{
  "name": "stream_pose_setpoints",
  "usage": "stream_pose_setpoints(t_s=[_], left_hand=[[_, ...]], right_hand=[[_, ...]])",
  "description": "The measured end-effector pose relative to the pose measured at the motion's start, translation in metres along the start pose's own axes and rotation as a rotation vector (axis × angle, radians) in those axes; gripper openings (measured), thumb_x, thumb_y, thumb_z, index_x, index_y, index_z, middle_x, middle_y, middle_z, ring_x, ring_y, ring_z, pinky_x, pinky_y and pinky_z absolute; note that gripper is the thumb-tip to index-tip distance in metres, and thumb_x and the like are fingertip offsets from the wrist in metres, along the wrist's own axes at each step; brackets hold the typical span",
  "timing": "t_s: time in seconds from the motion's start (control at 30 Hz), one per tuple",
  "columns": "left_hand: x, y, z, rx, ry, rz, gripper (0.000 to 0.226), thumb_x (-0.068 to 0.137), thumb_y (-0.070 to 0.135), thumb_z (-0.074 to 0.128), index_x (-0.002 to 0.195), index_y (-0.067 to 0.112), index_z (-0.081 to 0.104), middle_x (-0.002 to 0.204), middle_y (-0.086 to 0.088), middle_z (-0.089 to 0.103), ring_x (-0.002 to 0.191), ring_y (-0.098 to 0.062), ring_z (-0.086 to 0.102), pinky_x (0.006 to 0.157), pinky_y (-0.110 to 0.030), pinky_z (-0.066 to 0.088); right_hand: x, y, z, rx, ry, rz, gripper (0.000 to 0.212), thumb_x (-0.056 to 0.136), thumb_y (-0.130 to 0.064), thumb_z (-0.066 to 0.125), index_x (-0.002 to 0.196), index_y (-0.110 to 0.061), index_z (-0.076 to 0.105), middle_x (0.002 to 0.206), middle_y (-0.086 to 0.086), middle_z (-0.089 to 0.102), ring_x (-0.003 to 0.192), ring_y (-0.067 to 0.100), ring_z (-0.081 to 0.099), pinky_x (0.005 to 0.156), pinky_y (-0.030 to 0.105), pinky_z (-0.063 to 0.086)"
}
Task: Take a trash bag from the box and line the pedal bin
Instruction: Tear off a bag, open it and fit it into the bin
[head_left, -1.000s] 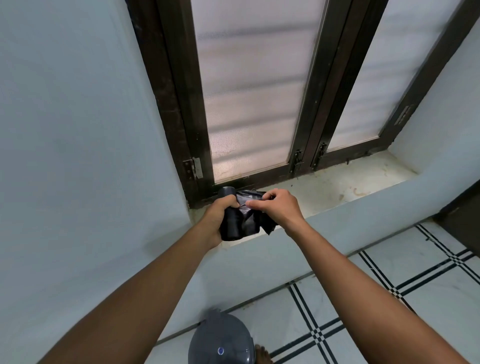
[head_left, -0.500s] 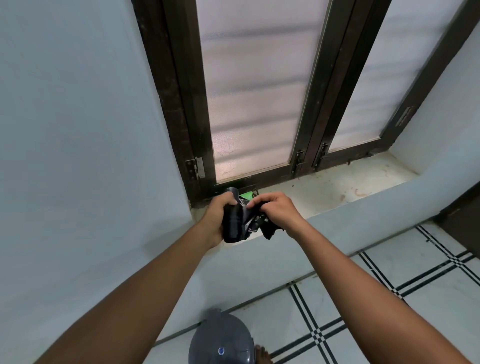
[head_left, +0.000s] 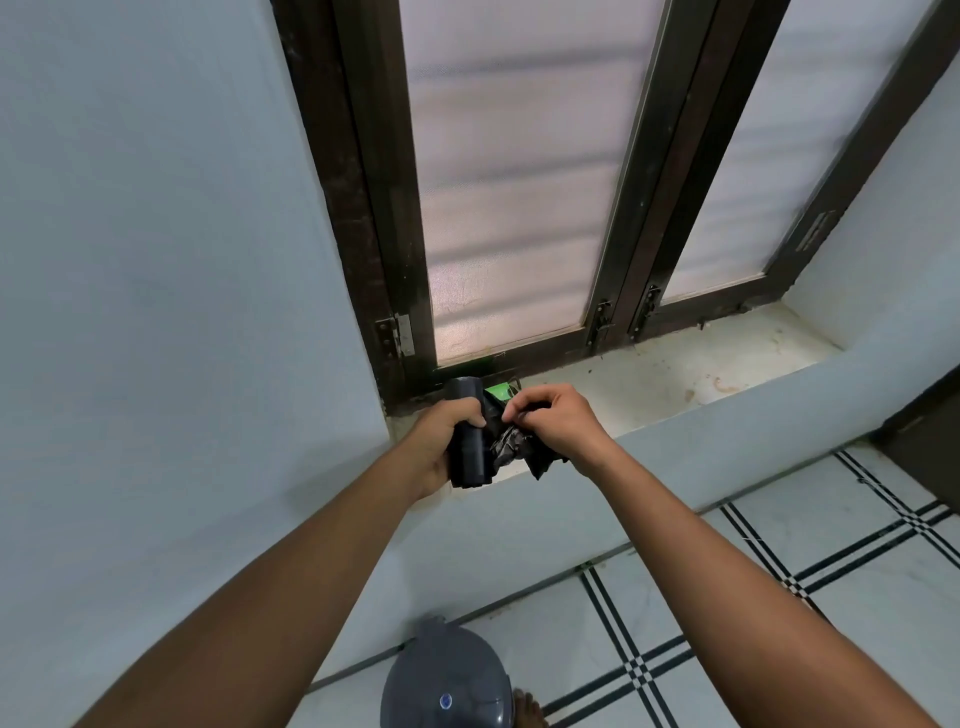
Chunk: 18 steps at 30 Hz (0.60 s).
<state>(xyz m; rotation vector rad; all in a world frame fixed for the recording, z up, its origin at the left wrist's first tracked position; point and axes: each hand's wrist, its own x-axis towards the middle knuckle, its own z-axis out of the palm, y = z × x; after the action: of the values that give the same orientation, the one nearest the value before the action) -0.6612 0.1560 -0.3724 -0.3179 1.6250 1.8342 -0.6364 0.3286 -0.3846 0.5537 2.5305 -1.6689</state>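
My left hand (head_left: 441, 441) grips a black roll of trash bags (head_left: 467, 457), held upright over the window sill's left end. My right hand (head_left: 550, 423) pinches the loose crumpled end of a black bag (head_left: 511, 444) that hangs off the roll. Behind the hands, a bit of a green box (head_left: 496, 391) shows on the sill; most of it is hidden. The grey pedal bin (head_left: 447, 680) stands on the floor below, lid down, at the bottom edge of the view.
The stained sill (head_left: 675, 374) runs to the right under a dark-framed window (head_left: 618, 208). Pale walls close in on the left and below the sill. White floor tiles with black lines (head_left: 727, 623) lie to the right. Toes of a foot (head_left: 527, 709) show beside the bin.
The loose bag end, spread wide a second ago, is now bunched under my right fingers. The green box has come into sight behind the roll. Both hands stay over the sill's left end.
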Motion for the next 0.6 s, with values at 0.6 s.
stream_pose_setpoints(t_s=[0.6], left_hand=[[0.005,0.000,-0.009,0.049,-0.012,-0.010,0.037,0.083,0.022,0.062,0.118,0.012,0.064,0.107,-0.017,0.071,0.094,-0.035,0.067,0.076,-0.041,0.058]], right_hand=[[0.007,0.006,0.006,-0.020,0.090,-0.018,0.045,0.069,-0.034,0.090,0.108,-0.031,0.068,0.110,0.001,0.069,0.096,0.020,0.071,0.086,0.040,0.062]])
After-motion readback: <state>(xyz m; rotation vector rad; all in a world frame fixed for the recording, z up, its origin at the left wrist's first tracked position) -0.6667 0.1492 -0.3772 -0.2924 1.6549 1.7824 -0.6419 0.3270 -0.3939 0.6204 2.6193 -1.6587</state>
